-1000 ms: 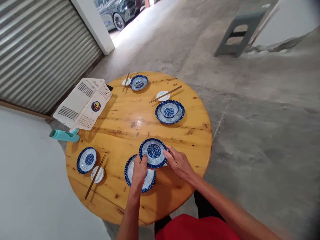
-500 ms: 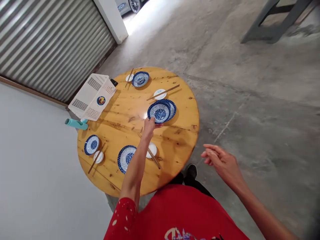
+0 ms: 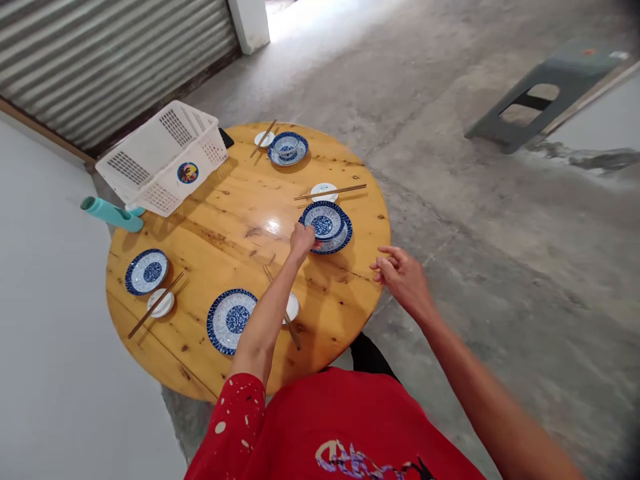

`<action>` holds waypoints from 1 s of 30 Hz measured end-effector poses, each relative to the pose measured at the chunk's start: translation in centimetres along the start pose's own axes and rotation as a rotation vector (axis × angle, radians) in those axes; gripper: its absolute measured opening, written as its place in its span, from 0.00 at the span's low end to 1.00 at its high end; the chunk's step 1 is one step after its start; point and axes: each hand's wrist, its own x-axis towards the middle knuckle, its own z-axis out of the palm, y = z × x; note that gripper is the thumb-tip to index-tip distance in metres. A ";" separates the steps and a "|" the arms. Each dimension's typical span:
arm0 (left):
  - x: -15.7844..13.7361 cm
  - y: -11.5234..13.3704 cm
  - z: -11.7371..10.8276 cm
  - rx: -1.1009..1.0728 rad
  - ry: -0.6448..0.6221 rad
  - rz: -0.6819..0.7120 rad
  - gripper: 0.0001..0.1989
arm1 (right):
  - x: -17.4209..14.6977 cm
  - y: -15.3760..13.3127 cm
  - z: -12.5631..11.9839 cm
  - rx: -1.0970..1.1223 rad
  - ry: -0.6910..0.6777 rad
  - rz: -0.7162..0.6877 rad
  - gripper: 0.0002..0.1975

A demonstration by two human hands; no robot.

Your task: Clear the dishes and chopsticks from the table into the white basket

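My left hand (image 3: 302, 240) pinches the near-left rim of a blue-and-white bowl (image 3: 324, 219). The bowl is over a larger blue-and-white plate (image 3: 336, 244); whether it rests on the plate I cannot tell. Just behind them, a pair of chopsticks (image 3: 353, 189) lies across a small white dish (image 3: 324, 193). My right hand (image 3: 404, 279) hovers by the right table edge, fingers loosely bent and apart, holding nothing. Partly behind my left forearm are another patterned plate (image 3: 225, 320) and a white dish (image 3: 292, 309) with chopsticks.
The round wooden table (image 3: 200, 257) also bears a white plastic basket (image 3: 165, 157), a teal bottle (image 3: 113, 215) and a dark phone (image 3: 226, 138). Other settings include a left plate (image 3: 147, 272) and a far bowl (image 3: 287, 147) on a plate. A grey stool (image 3: 543, 93) stands on the floor.
The bowl in my left hand has shifted toward the far-left part of the plate beneath it. My right hand has come closer to the table edge. The view has turned and shifted.
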 end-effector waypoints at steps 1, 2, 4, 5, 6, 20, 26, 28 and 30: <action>-0.1 0.2 0.1 0.033 0.010 -0.002 0.24 | 1.7 -0.2 0.4 -0.040 -0.021 -0.003 0.27; -0.3 0.5 0.1 0.070 0.019 -0.003 0.24 | 3.5 -0.4 0.8 -0.088 -0.043 -0.008 0.27; -0.5 1.0 0.3 0.146 0.040 0.002 0.24 | 6.9 -0.8 1.5 -0.218 -0.089 -0.026 0.27; -0.6 1.2 0.4 0.186 0.050 -0.001 0.24 | 8.5 -1.1 1.9 -0.293 -0.115 -0.040 0.27; -0.7 1.4 0.6 0.226 0.059 -0.009 0.25 | 9.9 -1.4 2.2 -0.369 -0.148 -0.056 0.27; -1.2 3.1 3.5 0.626 0.216 -0.219 0.21 | 17.1 -1.9 3.3 -0.804 -0.489 -0.221 0.20; -1.7 3.3 3.7 0.735 0.250 -0.216 0.19 | 17.5 -2.2 3.4 -0.787 -0.547 -0.256 0.22; -1.7 3.3 3.6 0.761 0.252 -0.217 0.18 | 17.6 -2.4 3.5 -0.801 -0.562 -0.281 0.24; -1.6 3.3 3.6 0.777 0.257 -0.216 0.18 | 17.6 -2.6 3.6 -0.827 -0.572 -0.307 0.26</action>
